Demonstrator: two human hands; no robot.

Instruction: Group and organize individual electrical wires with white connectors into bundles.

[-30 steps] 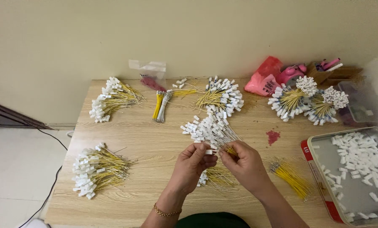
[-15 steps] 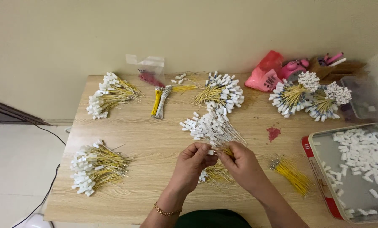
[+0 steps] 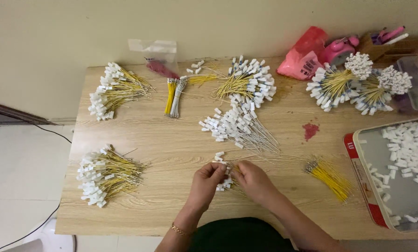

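Left hand (image 3: 209, 177), right hand (image 3: 252, 179), white-tipped yellow wires (image 3: 225, 182)

I see my left hand (image 3: 208, 179) and right hand (image 3: 252, 179) drawn close together in front of my body, fingertips nearly meeting and curled inward in a pinch, both forearms angling up from the bottom edge, a thin bracelet (image 3: 178, 229) on my left wrist.

both hands (image 3: 209, 179) (image 3: 252, 179) pinch small white connector (image 3: 225, 173) above wooden table (image 3: 171, 140).
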